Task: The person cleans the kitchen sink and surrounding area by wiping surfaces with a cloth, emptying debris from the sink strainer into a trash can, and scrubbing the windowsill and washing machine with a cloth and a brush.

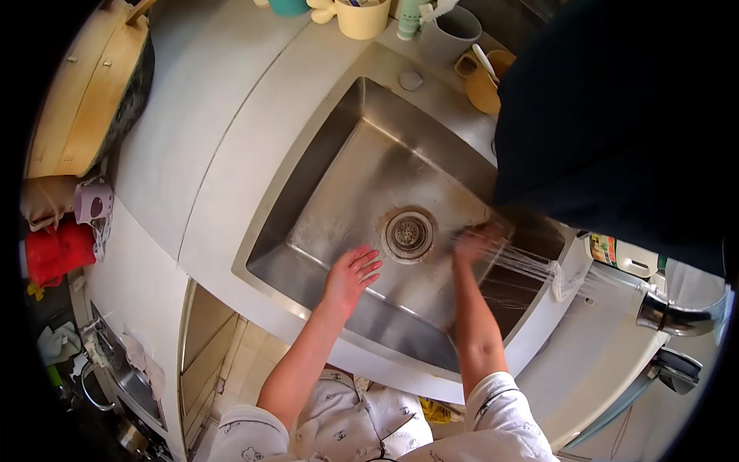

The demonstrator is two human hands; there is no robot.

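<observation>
Two bare hands over the steel sink

From my remote feed, I saw the sink [339, 192] set in a pale counter, its round drain [409, 234] near mid-floor. The left hand [354, 269] hung above the basin by the near edge, fingers extended and loose. The right hand [477, 242] was blurred toward the right corner, meeting white streaks that looked like water [527, 264]; I couldn't tell how its fingers were held. Beyond the far edge stood a grey cup [450, 38], a tan mug [483, 94] holding a white stick [485, 61], and a cream cup [363, 21], its contents cropped.
</observation>
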